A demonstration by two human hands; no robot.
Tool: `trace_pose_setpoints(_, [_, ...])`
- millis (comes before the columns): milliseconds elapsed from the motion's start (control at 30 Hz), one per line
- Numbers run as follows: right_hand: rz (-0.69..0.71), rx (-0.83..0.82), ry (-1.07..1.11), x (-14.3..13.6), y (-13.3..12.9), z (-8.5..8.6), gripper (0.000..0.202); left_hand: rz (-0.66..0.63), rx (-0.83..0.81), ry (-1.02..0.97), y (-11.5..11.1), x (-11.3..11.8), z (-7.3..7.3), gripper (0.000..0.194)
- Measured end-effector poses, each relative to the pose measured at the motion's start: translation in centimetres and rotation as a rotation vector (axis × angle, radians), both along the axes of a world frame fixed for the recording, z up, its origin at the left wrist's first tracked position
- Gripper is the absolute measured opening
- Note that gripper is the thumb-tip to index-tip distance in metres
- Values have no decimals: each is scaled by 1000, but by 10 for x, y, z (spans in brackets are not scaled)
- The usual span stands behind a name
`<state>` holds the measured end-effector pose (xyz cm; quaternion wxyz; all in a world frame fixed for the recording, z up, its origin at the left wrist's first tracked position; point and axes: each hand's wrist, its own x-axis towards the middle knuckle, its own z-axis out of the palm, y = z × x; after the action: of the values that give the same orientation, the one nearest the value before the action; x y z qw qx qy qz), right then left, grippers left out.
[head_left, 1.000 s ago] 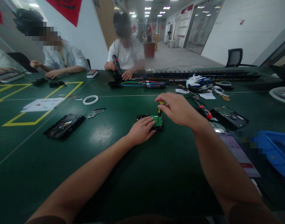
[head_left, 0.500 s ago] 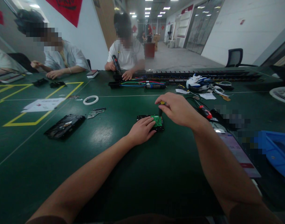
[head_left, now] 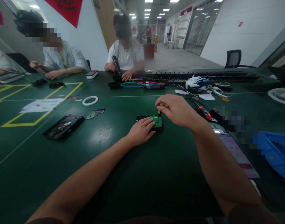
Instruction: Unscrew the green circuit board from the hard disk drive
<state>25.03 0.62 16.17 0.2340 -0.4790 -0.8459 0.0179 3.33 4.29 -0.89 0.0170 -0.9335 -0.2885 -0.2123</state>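
A black hard drive [head_left: 161, 128] with a green circuit board facing up lies flat on the green table. My left hand [head_left: 141, 130] rests over its left part, fingers closed together across the board and thumb along the near edge, keeping hold of it. My right hand [head_left: 175, 109] pinches a small screwdriver [head_left: 159, 114] with a yellow and black handle. The screwdriver stands nearly upright, slightly tilted, its tip down on the board; the exact contact point is too small to make out.
Left lie an opened black drive casing [head_left: 64, 126], a loose circuit board [head_left: 95, 114] and a white ring [head_left: 90, 100]. A red-handled screwdriver [head_left: 204, 112], a phone [head_left: 235, 152] and a blue bin [head_left: 276, 152] are on the right. Across the table, a co-worker [head_left: 126, 57] handles a power screwdriver.
The right fingers have shifted slightly on the screwdriver, showing more of its yellow handle. The left hand and the hard drive stay in place; the view has moved a little.
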Motion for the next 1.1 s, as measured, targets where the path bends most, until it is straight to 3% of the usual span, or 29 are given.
trace_pose_setpoints(233, [-64, 3, 15, -1, -3, -1, 19, -1, -4, -4, -1, 0, 2, 49])
trace_pose_setpoints(500, [-5, 0, -2, 0, -1, 0, 11, -4, -1, -3, 0, 0, 1, 49])
trace_pose_setpoints(700, [-50, -6, 22, -1, -2, -1, 19, -11, 7, 0, 1, -1, -1, 50])
trace_pose_setpoints(1000, [10, 10, 14, 1, 0, -2, 7, -11, 18, -10, 0, 0, 0, 49])
trace_pose_setpoints(1100, [-17, -2, 39, 2, 0, -2, 17, -12, 16, -16, 0, 0, 0, 48])
